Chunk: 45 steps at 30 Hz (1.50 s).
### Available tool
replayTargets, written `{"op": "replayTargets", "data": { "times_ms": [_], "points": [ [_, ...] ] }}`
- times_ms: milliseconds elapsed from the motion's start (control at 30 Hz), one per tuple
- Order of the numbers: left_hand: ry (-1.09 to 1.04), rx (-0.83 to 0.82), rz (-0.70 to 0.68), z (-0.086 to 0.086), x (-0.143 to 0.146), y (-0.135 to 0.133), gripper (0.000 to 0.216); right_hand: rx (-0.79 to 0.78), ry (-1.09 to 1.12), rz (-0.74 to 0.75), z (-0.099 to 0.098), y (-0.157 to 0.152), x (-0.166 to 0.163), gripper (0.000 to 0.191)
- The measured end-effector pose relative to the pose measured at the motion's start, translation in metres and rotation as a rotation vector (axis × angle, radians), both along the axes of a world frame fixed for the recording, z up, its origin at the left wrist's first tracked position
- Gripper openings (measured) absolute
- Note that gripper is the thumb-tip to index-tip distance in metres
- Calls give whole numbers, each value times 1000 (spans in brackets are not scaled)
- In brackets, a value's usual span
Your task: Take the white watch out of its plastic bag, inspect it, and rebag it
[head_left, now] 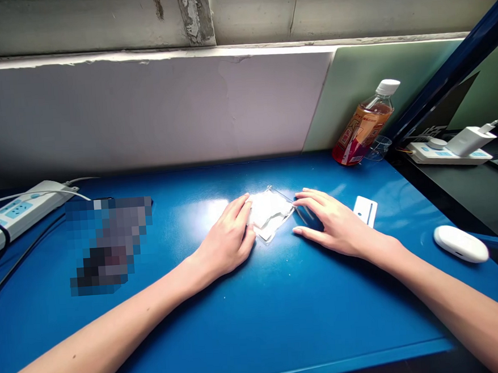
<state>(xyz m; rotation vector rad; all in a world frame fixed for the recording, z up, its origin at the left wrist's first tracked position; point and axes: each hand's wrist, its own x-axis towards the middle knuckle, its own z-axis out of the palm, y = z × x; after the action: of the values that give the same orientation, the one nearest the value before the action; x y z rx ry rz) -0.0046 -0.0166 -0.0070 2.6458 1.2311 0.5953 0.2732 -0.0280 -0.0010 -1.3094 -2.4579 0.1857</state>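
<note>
A small white packet in a clear plastic sleeve (pixel 270 213) lies on the blue desk, its surface bright with glare. My left hand (pixel 229 236) rests at its left side, fingers stretched forward and the thumb a little apart, fingertips touching the packet's edge. On the other side, my right hand (pixel 330 220) has its fingers spread from the thumb, with the index fingertip at the packet's right corner. Nothing shows between the right thumb and fingers. Partly behind my right wrist lies a white card with a dark slot (pixel 365 209).
A bottle of reddish drink (pixel 364 124) stands at the back right beside a clear plastic cup (pixel 378 148). Further right are a white oval case (pixel 461 244) and a power strip (pixel 449 152). To the left lie another power strip (pixel 24 210), cables and a pixelated object (pixel 114 244).
</note>
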Motion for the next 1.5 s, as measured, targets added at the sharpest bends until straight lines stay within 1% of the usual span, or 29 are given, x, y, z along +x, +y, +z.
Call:
{"op": "replayTargets", "data": {
  "times_ms": [67, 133, 200, 267, 333, 367, 467, 533, 633, 700, 867, 967, 1167, 1333, 1500],
  "points": [
    [-17, 19, 22, -1, 0, 1, 50, 52, 45, 5, 1, 1, 0, 37],
    [-8, 29, 15, -1, -1, 2, 58, 86, 98, 46, 1, 1, 0, 25],
    [6, 24, -7, -1, -1, 3, 67, 102, 151, 112, 2, 0, 0, 17],
    [19, 4, -39, -1, -2, 3, 70, 110, 187, 169, 1, 0, -1, 13],
    [34, -27, -61, 0, -2, 3, 70, 110, 194, 186, 1, -1, -1, 16],
    [44, -44, -66, 0, -2, 3, 69, 104, 187, 180, 1, -1, -1, 22],
    [68, -79, -63, 2, -2, 2, 68, 55, 136, 157, 0, 0, 0, 48],
    [77, -84, -62, 2, -3, 2, 68, 13, 84, 153, 0, 1, 1, 61],
    [83, -92, -60, 2, -3, 3, 69, -41, 17, 149, 2, 1, 2, 69],
    [78, -98, -41, 1, -3, 4, 72, -71, 3, 143, 3, 1, 2, 69],
    [47, -59, 30, -2, -3, 7, 74, -116, 39, 93, 7, 1, 3, 64],
    [36, -55, 19, -2, -4, 8, 75, -125, 48, 85, 6, 2, 4, 65],
    [24, -96, 23, 0, -6, 7, 80, -170, 34, 118, 4, 4, 6, 66],
    [118, -87, -41, 7, -8, 11, 73, -168, 9, 105, 1, 6, 8, 67],
    [169, -70, -60, 10, -12, 17, 78, -133, 17, 104, -1, 6, 9, 66]
  ]
}}
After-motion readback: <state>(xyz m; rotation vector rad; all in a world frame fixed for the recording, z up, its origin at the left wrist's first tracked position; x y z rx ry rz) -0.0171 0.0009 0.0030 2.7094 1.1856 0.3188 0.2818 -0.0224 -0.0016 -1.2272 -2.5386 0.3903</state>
